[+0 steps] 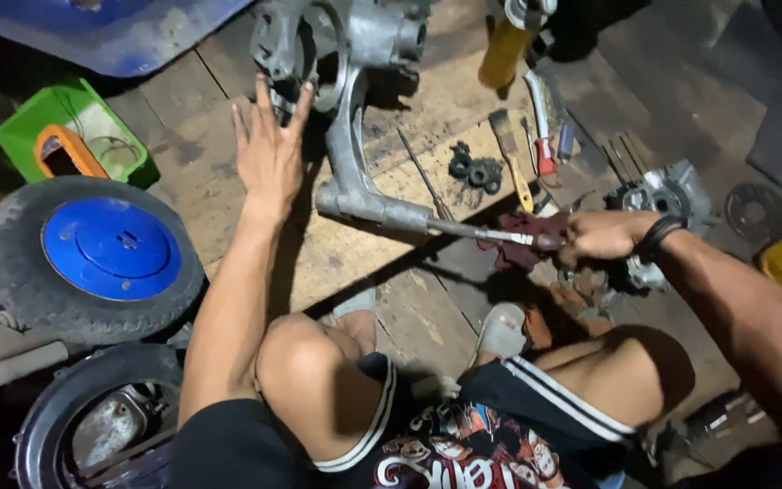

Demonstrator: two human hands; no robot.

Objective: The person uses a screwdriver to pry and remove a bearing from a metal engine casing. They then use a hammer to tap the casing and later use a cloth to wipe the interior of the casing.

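**Bracing the casing, driving the tool**

Across the whole frame, bare wooden floor boards, scuffed and oil-stained, serving as the work surface. At left, lying flat, a small tyre on a blue wheel; below it, lower left, a second tyre, its hub open. Upper left, out of the way, a green plastic tray with an orange piece inside.

Top centre, lying on its side, a grey cast-metal engine casing, its long arm running down toward mid-frame. Left hand pressed flat on the floor against the casing's round opening, fingers spread, gripping nothing — seemingly to brace the casting so it cannot slide. Right hand, at centre right, grip closed around the handle end of a long slim metal tool, its far end meeting the foot of the casing's arm; held nearly level, likely for leverage along that line.

Right of centre, a smaller silver engine part. Upper centre, within reach, a yellow can, a paintbrush, and small black gears.
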